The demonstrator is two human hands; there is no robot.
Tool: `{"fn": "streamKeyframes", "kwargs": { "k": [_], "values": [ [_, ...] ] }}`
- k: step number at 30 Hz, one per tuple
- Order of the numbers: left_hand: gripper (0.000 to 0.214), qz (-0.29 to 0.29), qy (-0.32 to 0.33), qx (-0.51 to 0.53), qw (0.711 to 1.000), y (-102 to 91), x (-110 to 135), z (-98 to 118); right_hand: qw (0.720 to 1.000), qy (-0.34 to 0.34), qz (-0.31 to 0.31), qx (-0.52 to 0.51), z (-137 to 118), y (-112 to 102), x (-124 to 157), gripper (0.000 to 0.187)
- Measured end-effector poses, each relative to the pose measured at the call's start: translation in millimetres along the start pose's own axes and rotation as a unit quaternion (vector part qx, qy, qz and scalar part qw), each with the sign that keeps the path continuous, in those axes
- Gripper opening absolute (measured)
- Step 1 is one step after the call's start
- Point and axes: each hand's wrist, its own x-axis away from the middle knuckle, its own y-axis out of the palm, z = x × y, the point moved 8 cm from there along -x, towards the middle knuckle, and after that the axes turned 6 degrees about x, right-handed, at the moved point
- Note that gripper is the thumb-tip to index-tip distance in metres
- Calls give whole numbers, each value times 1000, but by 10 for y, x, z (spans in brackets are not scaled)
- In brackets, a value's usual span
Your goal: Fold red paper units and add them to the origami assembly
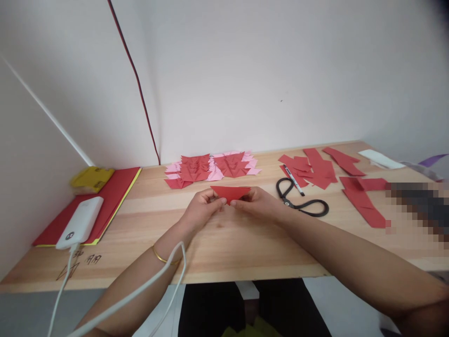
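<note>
Between my two hands, just above the wooden table, is a piece of red paper (230,192) folded into a triangle, its long edge on top and its point down. My left hand (206,202) pinches its left side, thumb in front. On the right side my right hand (256,201) grips it the same way, the two thumbs close together near the lower point. Fingers behind the paper are partly hidden. Beyond my hands lie rows of folded red paper pieces (195,169) and pink paper pieces (215,174).
Black-handled scissors (287,203), a pen (293,179) and red paper scraps (317,171) lie to the right. At left, a white power bank (80,222) and a yellow packet (91,179) rest on red sheets (117,206). A white cable (140,286) crosses my left forearm.
</note>
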Motion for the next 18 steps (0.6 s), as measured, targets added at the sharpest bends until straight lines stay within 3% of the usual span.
{"fn": "streamKeyframes", "kwargs": {
  "k": [5,18],
  "values": [
    [21,5,-5,-34,999,-46,0,-2,992,61,104,38,102,-214,14,29],
    [19,60,61,-14,996,-154,26,150,995,56,69,53,149,-178,0,31]
  ]
}}
